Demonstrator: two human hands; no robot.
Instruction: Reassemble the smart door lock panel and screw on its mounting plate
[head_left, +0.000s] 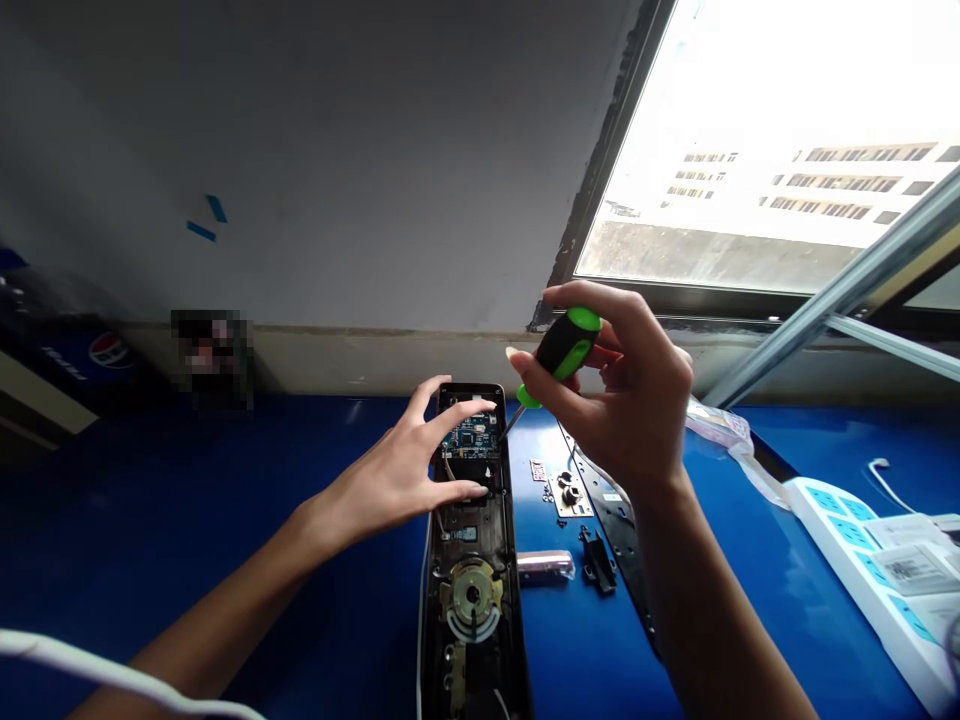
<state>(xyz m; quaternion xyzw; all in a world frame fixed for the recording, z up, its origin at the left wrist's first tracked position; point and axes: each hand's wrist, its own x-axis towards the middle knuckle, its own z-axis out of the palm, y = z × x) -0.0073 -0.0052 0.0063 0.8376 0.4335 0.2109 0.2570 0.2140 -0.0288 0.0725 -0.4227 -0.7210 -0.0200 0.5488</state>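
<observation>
A long black housing (480,540) lies open on the blue table, with a circuit board (471,437) near its far end and a round speaker-like part (472,597) lower down. My left hand (401,455) rests on the housing from the left, fingers spread around the board. In my right hand (622,385) is a green and black screwdriver (566,345), tilted, its tip down at the board's right edge by the housing's side wall. Whether the tip sits in a screw is too small to tell.
Right of the housing lie a small metal plate with a knob (571,494), small screws, a black bracket (598,562), a pink wrapped item (546,566) and a long black panel (619,530). A white power strip (862,570) is far right. A white cable (127,680) crosses the lower left.
</observation>
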